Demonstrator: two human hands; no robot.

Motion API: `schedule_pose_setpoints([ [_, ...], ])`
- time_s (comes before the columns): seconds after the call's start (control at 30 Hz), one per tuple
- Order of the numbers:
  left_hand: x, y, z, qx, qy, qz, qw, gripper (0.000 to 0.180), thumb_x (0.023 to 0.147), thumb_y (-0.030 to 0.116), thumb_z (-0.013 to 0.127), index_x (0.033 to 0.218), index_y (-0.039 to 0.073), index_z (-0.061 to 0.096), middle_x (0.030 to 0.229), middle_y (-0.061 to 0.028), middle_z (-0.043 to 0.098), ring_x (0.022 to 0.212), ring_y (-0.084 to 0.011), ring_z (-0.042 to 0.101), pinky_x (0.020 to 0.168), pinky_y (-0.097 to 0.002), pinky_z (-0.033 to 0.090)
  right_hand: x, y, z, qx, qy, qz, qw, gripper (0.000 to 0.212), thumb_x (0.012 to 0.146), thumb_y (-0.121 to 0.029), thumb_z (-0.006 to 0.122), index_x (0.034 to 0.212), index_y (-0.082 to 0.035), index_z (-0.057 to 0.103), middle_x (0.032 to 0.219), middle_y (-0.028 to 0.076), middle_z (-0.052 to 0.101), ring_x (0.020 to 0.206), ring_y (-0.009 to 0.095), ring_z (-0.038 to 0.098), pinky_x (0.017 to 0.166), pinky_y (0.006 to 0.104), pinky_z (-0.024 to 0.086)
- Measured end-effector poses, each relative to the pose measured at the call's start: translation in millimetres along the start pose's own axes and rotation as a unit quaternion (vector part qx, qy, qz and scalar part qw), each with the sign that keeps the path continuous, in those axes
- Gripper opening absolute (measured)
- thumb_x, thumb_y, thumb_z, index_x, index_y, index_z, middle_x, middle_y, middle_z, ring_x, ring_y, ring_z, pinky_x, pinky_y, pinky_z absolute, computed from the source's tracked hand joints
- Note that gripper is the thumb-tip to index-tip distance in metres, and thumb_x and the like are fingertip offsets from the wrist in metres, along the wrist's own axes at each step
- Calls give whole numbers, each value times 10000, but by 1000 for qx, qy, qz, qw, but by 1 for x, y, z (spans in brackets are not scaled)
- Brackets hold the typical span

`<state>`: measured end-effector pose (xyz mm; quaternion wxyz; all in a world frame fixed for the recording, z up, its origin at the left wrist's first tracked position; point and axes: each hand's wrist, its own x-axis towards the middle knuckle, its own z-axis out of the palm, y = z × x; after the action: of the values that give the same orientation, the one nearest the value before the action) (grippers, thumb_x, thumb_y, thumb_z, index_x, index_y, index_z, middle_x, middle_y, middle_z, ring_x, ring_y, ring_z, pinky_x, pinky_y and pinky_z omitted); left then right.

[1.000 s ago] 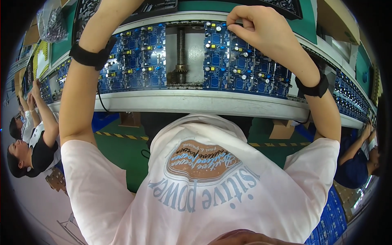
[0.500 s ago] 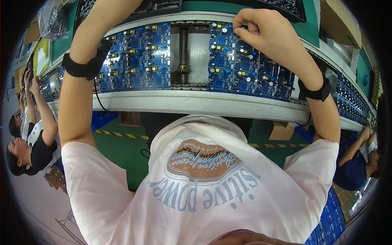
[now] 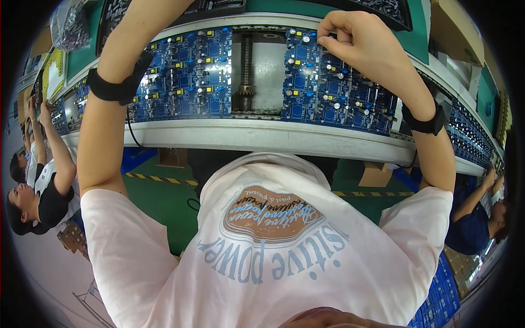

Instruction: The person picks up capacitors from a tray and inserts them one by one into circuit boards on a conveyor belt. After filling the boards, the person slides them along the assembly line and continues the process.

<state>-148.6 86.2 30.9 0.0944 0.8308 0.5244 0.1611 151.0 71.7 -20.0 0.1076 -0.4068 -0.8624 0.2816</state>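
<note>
My right hand (image 3: pixel 363 41) is over the far edge of a blue circuit board panel (image 3: pixel 299 82). Its thumb and index finger are pinched together close to the board, the other fingers curled; anything between the tips is too small to make out. The panel carries yellow, white and blue components. My left hand (image 3: pixel 149 21) reaches past the top edge of the picture, so its fingers are hidden. Below that arm lies another populated blue panel (image 3: pixel 188 76). Both wrists wear black bands.
Between the panels, a conveyor gap shows a threaded shaft (image 3: pixel 246 65). A pale metal rail (image 3: pixel 262 136) runs along the near side. Dark parts trays (image 3: pixel 377 6) and a bag of parts (image 3: pixel 70 27) lie beyond. Other people (image 3: pixel 49 197) work at the left and right.
The circuit board panels and the gap between them have shifted slightly to the right. My right hand has moved a little to the right with them, still pinched.
</note>
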Motion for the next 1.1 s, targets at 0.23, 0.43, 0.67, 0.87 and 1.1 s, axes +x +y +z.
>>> schedule_pose_setpoints([
  [0.23,-11,25,-6,-171,21,-88,981,174,976,58,685,1105,-50,730,806,-60,715,723,-101,654,644,-252,516,-2,4,1,26,-2,13,1000,155,944,-140,701,1004,1,722,557,-20,425,489,78,385,488,283,339],
  [0.43,-19,29,-5,-335,-87,-147,926,202,1032,95,641,1164,-15,746,823,13,667,654,-29,570,569,-192,452,-2,4,-3,-30,9,-19,999,140,925,-156,730,996,-35,732,556,-2,459,505,104,446,512,299,381],
  [0.67,-31,36,11,-467,-106,-163,863,230,1040,110,636,1214,-20,710,857,-7,693,700,-49,620,624,-195,514,-11,-8,7,-112,58,-4,992,117,901,-200,755,945,-96,729,579,25,522,527,176,526,546,332,430],
  [0.87,-40,35,17,-524,-133,-219,812,235,1031,109,648,1212,-31,700,983,-76,752,803,-75,696,712,-203,582,11,22,-25,-83,117,-62,988,208,1019,-205,651,1120,-44,736,859,75,737,726,128,672,655,287,526],
  [1.1,-47,20,29,-583,-148,-202,773,237,1014,134,657,1220,30,710,1024,-63,749,836,-124,710,736,-244,580,60,21,-62,-119,96,32,988,187,849,-135,734,918,38,711,873,204,713,829,349,696,788,408,554],
])
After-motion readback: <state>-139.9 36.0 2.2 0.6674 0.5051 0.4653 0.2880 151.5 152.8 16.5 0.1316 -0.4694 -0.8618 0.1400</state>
